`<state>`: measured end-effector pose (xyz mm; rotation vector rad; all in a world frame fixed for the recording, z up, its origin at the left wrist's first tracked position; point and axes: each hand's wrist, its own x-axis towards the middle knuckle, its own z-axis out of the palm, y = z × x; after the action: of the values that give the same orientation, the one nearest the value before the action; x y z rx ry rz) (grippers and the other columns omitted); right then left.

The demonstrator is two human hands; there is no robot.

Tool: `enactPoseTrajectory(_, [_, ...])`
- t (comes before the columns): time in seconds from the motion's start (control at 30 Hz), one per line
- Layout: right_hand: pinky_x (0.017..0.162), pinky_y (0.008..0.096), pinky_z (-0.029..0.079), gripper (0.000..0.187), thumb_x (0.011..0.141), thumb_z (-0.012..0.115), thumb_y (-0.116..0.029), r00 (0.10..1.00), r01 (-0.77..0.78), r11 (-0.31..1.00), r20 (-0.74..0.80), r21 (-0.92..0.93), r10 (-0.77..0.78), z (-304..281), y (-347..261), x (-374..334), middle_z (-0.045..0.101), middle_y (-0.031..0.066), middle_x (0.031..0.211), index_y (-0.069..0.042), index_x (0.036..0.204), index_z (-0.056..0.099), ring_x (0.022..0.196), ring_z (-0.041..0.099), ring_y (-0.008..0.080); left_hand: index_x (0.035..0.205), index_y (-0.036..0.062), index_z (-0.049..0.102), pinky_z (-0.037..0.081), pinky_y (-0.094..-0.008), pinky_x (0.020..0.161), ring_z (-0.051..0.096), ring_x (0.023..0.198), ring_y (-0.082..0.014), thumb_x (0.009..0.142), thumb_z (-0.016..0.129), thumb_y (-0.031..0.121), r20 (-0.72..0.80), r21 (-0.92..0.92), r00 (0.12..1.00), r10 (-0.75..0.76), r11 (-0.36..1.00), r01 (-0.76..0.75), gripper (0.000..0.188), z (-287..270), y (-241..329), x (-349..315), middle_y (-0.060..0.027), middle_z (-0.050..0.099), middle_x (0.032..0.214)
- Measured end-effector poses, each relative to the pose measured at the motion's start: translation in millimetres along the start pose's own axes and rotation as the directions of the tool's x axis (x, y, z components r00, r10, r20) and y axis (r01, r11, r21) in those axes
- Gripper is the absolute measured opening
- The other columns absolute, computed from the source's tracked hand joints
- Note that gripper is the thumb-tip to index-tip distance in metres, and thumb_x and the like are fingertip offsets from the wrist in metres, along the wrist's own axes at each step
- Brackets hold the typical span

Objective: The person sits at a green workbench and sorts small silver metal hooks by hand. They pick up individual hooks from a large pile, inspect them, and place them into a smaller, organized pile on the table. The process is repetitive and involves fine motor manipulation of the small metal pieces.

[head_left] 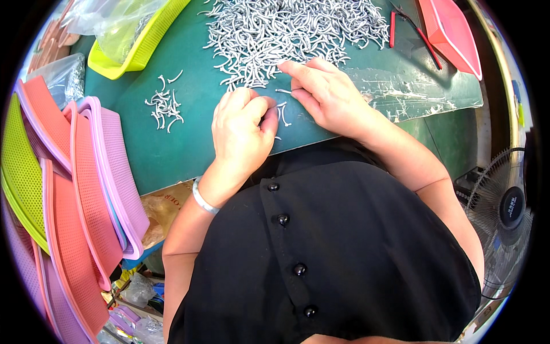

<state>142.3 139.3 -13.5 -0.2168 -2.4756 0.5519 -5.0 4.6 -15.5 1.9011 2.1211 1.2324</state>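
Leaning baskets (91, 195): coral, lilac and lime ones, nested and tilted along the left side, beside the desk.
Clear bag (73, 74): shiny silvery stuff inside, by the desk's far left corner.
Lime basket (114, 67): on the green desk (189, 152), with a plastic bag (123, 37) in it.
Small cluster (165, 108): a few dozen curved silver pieces lying loose, well apart from the main heap.
Left hand (243, 126): back of the hand up, a pale bracelet (204, 198) at the wrist; grip curled closed, thumb bent in by the fingers, and I cannot tell what, if anything, is inside.
Loose pieces (281, 112): a few silver ones on the desk, just beside the left thumb.
Main heap (298, 34): a wide spread of curved silver pieces beyond both hands.
Held piece (283, 90): a short silver one, its end in the right hand's grip.
Right hand (323, 94): thumb and a finger pinched closed on that piece, index finger stretched toward the heap's near edge.
Pliers (428, 47): red-handled, spread open, right of the heap.
Coral basket (455, 34): at the desk's right end.
Fan (507, 203): round, with a wire guard, right of the person.
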Motion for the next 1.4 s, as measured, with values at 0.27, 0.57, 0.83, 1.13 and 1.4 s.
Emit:
enactPoseTrajectory(0.27, [0.076,0.0403,0.046,0.044,0.083,0.065,-0.005,0.999,-0.033,0.999,0.033,0.041,0.032,0,0,0,0.064,0.0111,0.087,0.0,0.125,0.054,0.083,0.056,0.0301,0.077,0.0068,0.068,0.046,-0.0383,0.067,0.057,0.075,-0.026,0.069,0.073,0.002,0.005,0.007,1.0,0.006,1.0,-0.006,0.011,0,1,1,-0.0052,0.056,0.077])
enactPoseTrajectory(0.57, [0.081,0.0396,0.048,0.043,0.083,0.063,-0.006,0.988,-0.103,0.977,0.136,0.186,0.078,-6,2,2,0.067,0.0081,0.088,-0.003,0.125,0.056,0.089,0.058,0.029,0.088,0.0078,0.069,0.045,-0.0377,0.07,0.056,0.078,-0.0257,0.07,0.07,0.003,0.069,0.024,0.997,-0.03,0.999,0.029,0.019,-3,6,3,-0.0059,0.055,0.08])
enactPoseTrajectory(0.83, [0.082,0.0373,0.047,0.041,0.081,0.059,-0.004,0.997,0.019,0.997,0.077,-0.07,-0.013,-8,8,17,0.068,0.0087,0.087,-0.003,0.122,0.059,0.088,0.058,0.0283,0.092,0.0067,0.07,0.046,-0.0368,0.072,0.056,0.079,-0.0258,0.071,0.069,0.002,0.102,0.021,0.993,0.051,0.998,-0.054,0.021,-6,6,4,-0.0064,0.057,0.084])
enactPoseTrajectory(1.13, [0.083,0.0389,0.046,0.04,0.079,0.061,-0.003,0.994,-0.014,0.996,0.11,0.084,0.004,-9,10,14,0.067,0.006,0.086,-0.007,0.119,0.063,0.088,0.058,0.0268,0.083,0.0082,0.066,0.045,-0.0374,0.077,0.057,0.084,-0.0238,0.07,0.07,0.006,0.099,-0.059,0.977,0.19,0.981,-0.185,0.013,-2,-1,2,-0.0018,0.065,0.091])
enactPoseTrajectory(1.4, [0.081,0.0392,0.046,0.039,0.079,0.065,-0.007,0.996,0.069,0.997,0.061,-0.046,-0.066,-3,5,13,0.066,0.0065,0.086,-0.007,0.118,0.062,0.088,0.057,0.0263,0.083,0.0075,0.067,0.047,-0.0368,0.072,0.059,0.081,-0.0254,0.072,0.07,0.005,0.012,-0.132,0.997,0.079,0.988,-0.076,0.011,-2,-1,1,-0.0049,0.065,0.085])
